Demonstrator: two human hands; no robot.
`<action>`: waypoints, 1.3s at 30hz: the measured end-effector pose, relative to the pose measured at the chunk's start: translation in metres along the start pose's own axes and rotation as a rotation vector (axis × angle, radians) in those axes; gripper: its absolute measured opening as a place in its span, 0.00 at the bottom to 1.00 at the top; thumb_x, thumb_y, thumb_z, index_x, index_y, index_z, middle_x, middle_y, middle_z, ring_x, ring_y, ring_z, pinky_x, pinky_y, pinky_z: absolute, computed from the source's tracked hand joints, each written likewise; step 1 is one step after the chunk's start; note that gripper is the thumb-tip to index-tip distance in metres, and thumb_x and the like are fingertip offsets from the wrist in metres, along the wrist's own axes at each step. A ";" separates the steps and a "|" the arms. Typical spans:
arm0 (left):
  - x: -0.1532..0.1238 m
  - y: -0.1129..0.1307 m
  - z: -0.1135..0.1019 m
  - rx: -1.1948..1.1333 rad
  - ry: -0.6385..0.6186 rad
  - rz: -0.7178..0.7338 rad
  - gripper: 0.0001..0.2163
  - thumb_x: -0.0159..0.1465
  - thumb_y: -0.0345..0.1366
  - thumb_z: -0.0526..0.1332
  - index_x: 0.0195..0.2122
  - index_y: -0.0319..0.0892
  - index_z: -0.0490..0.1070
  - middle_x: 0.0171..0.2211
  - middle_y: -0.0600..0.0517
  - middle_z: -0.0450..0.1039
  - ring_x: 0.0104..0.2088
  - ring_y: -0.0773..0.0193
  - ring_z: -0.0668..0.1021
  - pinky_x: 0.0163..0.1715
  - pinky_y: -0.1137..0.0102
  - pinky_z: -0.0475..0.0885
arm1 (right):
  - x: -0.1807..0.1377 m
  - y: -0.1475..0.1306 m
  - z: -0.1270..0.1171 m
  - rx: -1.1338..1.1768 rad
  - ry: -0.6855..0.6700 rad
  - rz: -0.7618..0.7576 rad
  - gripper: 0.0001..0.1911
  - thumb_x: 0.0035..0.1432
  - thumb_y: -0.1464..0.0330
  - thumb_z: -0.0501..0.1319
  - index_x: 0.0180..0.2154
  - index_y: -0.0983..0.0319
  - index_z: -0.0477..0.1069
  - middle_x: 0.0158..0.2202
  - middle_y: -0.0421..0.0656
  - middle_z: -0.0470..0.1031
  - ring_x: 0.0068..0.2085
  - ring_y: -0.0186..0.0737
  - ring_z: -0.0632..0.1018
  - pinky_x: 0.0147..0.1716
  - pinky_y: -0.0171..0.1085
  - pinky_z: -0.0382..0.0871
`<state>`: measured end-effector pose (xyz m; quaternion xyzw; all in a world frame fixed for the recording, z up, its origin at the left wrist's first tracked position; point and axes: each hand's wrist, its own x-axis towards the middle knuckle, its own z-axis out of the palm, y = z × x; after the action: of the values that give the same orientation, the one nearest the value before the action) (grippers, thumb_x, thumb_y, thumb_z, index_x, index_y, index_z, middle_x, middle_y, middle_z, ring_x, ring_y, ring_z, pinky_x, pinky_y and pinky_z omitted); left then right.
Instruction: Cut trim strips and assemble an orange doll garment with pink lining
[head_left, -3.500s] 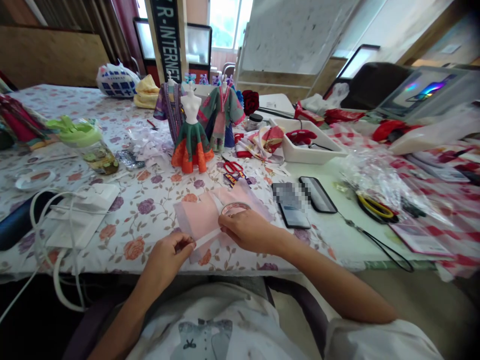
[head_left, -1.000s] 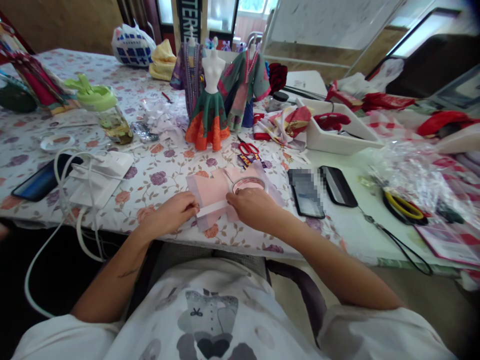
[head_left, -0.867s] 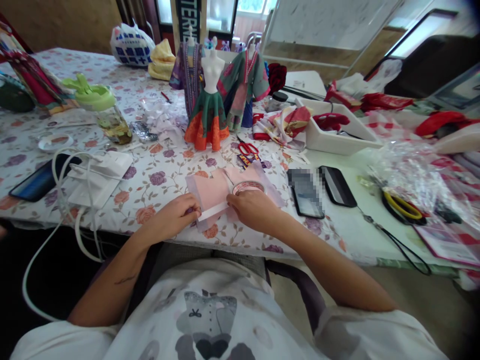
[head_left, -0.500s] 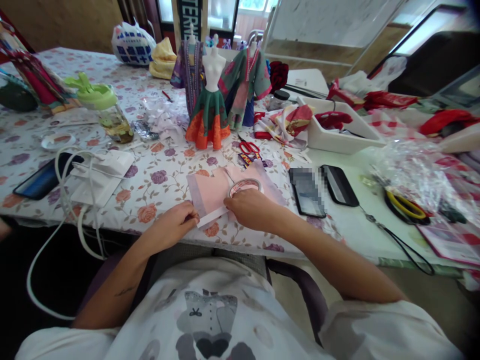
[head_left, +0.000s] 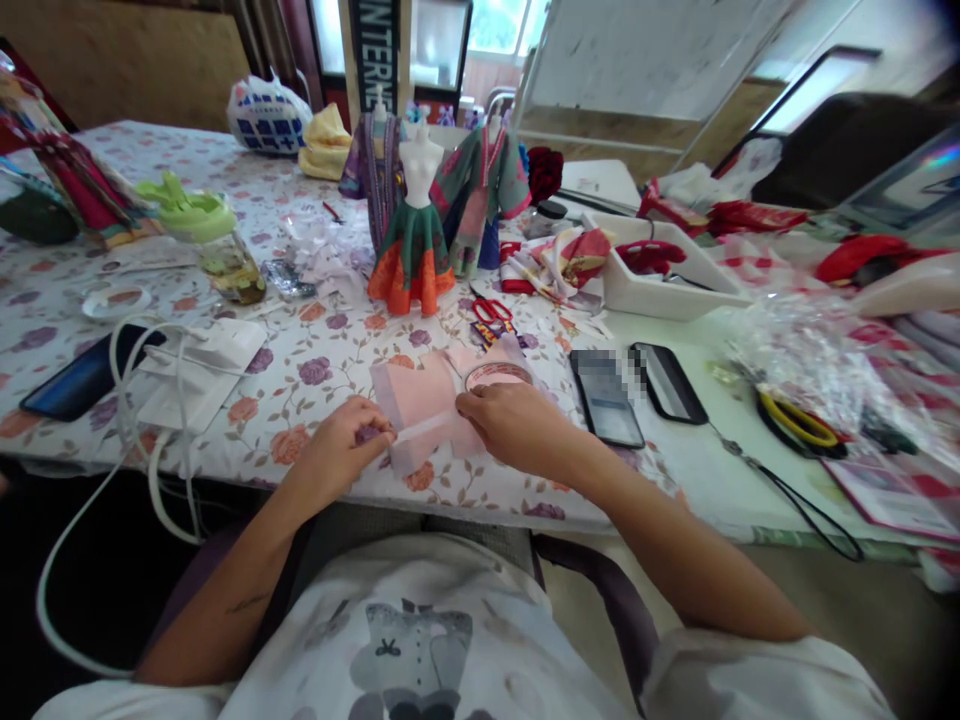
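My right hand (head_left: pixel 517 425) is closed on a roll of tape (head_left: pixel 498 374). A pale strip of tape (head_left: pixel 426 428) runs from it to my left hand (head_left: pixel 346 440), whose fingertips pinch the strip's free end. Beneath the stretched strip lies a peach-pink piece of fabric or paper (head_left: pixel 420 388) with a pale lilac border; its lower edge shows on my side of the strip. Whether the strip touches it I cannot tell. My right hand covers part of the roll and the pink piece.
Beyond the pink piece are red-handled scissors (head_left: pixel 493 310) and a small mannequin in a green-orange skirt (head_left: pixel 412 255). Phones (head_left: pixel 607 398) lie to the right, near a white tray (head_left: pixel 667 290). A power strip (head_left: pixel 202 375) with looping cables and a green-lidded bottle (head_left: pixel 225 250) stand left.
The tape strip has shifted away from me, off the pink piece's lower edge and over its surface. Both hands keep their hold. The camera has tilted up slightly.
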<state>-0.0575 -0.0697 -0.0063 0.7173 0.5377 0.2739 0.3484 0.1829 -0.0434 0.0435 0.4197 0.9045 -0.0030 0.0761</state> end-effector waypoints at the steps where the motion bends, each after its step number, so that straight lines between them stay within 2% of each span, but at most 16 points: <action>1: 0.003 0.001 -0.002 -0.011 0.124 0.017 0.07 0.60 0.39 0.59 0.28 0.42 0.71 0.37 0.51 0.69 0.37 0.61 0.72 0.39 0.66 0.66 | -0.003 0.002 -0.004 0.007 0.049 0.019 0.10 0.61 0.73 0.52 0.38 0.65 0.71 0.31 0.49 0.75 0.31 0.42 0.73 0.28 0.38 0.50; 4: 0.016 0.015 -0.006 0.055 0.504 0.158 0.06 0.59 0.38 0.61 0.33 0.42 0.73 0.42 0.48 0.68 0.45 0.57 0.72 0.49 0.61 0.65 | -0.009 0.006 -0.015 0.039 0.160 0.045 0.10 0.63 0.71 0.51 0.37 0.64 0.71 0.31 0.47 0.75 0.31 0.39 0.71 0.29 0.38 0.48; 5: 0.021 0.023 -0.007 0.118 0.563 0.247 0.07 0.60 0.38 0.61 0.37 0.42 0.73 0.45 0.47 0.68 0.49 0.56 0.71 0.52 0.59 0.64 | -0.009 0.007 -0.016 0.045 0.177 0.045 0.10 0.63 0.71 0.51 0.36 0.64 0.71 0.30 0.47 0.75 0.30 0.39 0.71 0.28 0.38 0.47; 6: 0.026 0.032 -0.006 0.196 0.567 0.355 0.09 0.60 0.37 0.62 0.41 0.42 0.73 0.48 0.45 0.67 0.52 0.54 0.69 0.55 0.57 0.62 | -0.010 0.007 -0.017 0.047 0.186 0.043 0.10 0.63 0.71 0.52 0.36 0.64 0.71 0.30 0.46 0.75 0.30 0.39 0.71 0.28 0.38 0.47; 8: 0.036 0.049 -0.003 0.369 0.426 0.561 0.12 0.60 0.37 0.62 0.44 0.43 0.73 0.54 0.44 0.66 0.57 0.50 0.64 0.58 0.52 0.56 | -0.009 0.006 -0.017 0.045 0.190 0.038 0.09 0.63 0.71 0.52 0.37 0.64 0.71 0.30 0.46 0.75 0.30 0.38 0.71 0.28 0.39 0.46; 9: 0.040 0.056 0.000 0.434 0.344 0.616 0.10 0.61 0.37 0.62 0.43 0.43 0.74 0.55 0.43 0.66 0.59 0.48 0.63 0.59 0.50 0.54 | -0.009 0.006 -0.016 0.046 0.192 0.037 0.09 0.63 0.71 0.52 0.37 0.63 0.71 0.30 0.46 0.75 0.30 0.39 0.71 0.28 0.39 0.46; 11: 0.048 0.064 0.006 0.503 0.238 0.637 0.07 0.62 0.36 0.61 0.38 0.42 0.76 0.55 0.43 0.67 0.60 0.47 0.62 0.59 0.48 0.52 | -0.009 0.005 -0.014 0.053 0.200 0.038 0.09 0.63 0.71 0.52 0.37 0.63 0.71 0.29 0.45 0.75 0.30 0.39 0.72 0.28 0.38 0.46; 17: 0.061 0.064 0.012 0.514 0.086 0.668 0.10 0.64 0.33 0.58 0.30 0.42 0.77 0.52 0.45 0.70 0.59 0.49 0.63 0.59 0.45 0.49 | -0.014 0.003 -0.011 0.081 0.233 0.023 0.10 0.64 0.71 0.52 0.36 0.64 0.71 0.28 0.45 0.74 0.29 0.38 0.71 0.28 0.38 0.47; 19: 0.063 0.063 0.007 0.482 0.037 0.698 0.09 0.64 0.32 0.58 0.30 0.43 0.77 0.48 0.46 0.72 0.56 0.51 0.66 0.58 0.48 0.51 | -0.015 0.003 -0.013 0.119 0.249 -0.003 0.10 0.63 0.71 0.52 0.36 0.64 0.71 0.28 0.45 0.74 0.29 0.38 0.71 0.28 0.37 0.49; 21: 0.066 0.064 0.001 0.419 -0.053 0.744 0.09 0.65 0.33 0.57 0.31 0.42 0.76 0.42 0.48 0.75 0.49 0.56 0.71 0.54 0.54 0.58 | -0.016 0.003 -0.015 0.195 0.268 -0.042 0.09 0.63 0.71 0.52 0.36 0.64 0.71 0.28 0.44 0.74 0.29 0.37 0.70 0.29 0.36 0.50; 23: 0.068 0.063 -0.005 0.331 -0.161 0.786 0.10 0.66 0.34 0.56 0.31 0.41 0.75 0.35 0.49 0.75 0.40 0.60 0.74 0.46 0.62 0.64 | -0.018 0.005 -0.017 0.314 0.282 -0.091 0.09 0.61 0.73 0.53 0.35 0.63 0.71 0.28 0.43 0.74 0.29 0.36 0.70 0.30 0.35 0.53; 25: 0.068 0.062 -0.007 0.237 -0.242 0.813 0.11 0.66 0.34 0.55 0.30 0.40 0.75 0.32 0.50 0.75 0.36 0.63 0.74 0.39 0.67 0.65 | -0.020 0.008 -0.017 0.471 0.283 -0.133 0.09 0.60 0.74 0.54 0.34 0.63 0.72 0.28 0.42 0.74 0.29 0.34 0.70 0.30 0.33 0.56; 28: 0.066 0.061 -0.007 0.145 -0.276 0.816 0.11 0.66 0.34 0.55 0.28 0.40 0.74 0.30 0.50 0.75 0.33 0.64 0.73 0.36 0.69 0.65 | -0.020 0.013 -0.012 0.724 0.243 -0.133 0.09 0.59 0.75 0.54 0.36 0.64 0.73 0.28 0.41 0.74 0.28 0.32 0.70 0.30 0.31 0.59; 33: 0.063 0.065 -0.002 0.093 -0.209 0.765 0.12 0.65 0.34 0.54 0.27 0.41 0.72 0.29 0.50 0.74 0.34 0.63 0.74 0.39 0.68 0.65 | -0.014 0.019 -0.004 1.113 0.126 -0.034 0.10 0.58 0.73 0.53 0.33 0.65 0.73 0.25 0.39 0.72 0.25 0.31 0.69 0.26 0.30 0.61; 36: 0.065 0.066 -0.003 0.097 -0.194 0.688 0.10 0.66 0.35 0.53 0.31 0.42 0.72 0.32 0.50 0.74 0.37 0.62 0.74 0.41 0.68 0.66 | -0.011 0.020 -0.005 1.169 0.183 0.007 0.10 0.60 0.70 0.53 0.31 0.65 0.71 0.25 0.39 0.72 0.27 0.32 0.69 0.28 0.30 0.61; 39: 0.071 0.064 -0.006 0.085 -0.256 0.617 0.10 0.66 0.37 0.53 0.35 0.42 0.72 0.35 0.50 0.74 0.38 0.61 0.74 0.41 0.68 0.66 | -0.011 0.021 -0.008 1.096 0.212 0.029 0.10 0.61 0.70 0.53 0.30 0.65 0.70 0.26 0.40 0.72 0.27 0.31 0.68 0.28 0.30 0.60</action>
<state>-0.0057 -0.0115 0.0489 0.8887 0.2578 0.2515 0.2836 0.2046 -0.0375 0.0539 0.4083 0.7675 -0.4295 -0.2444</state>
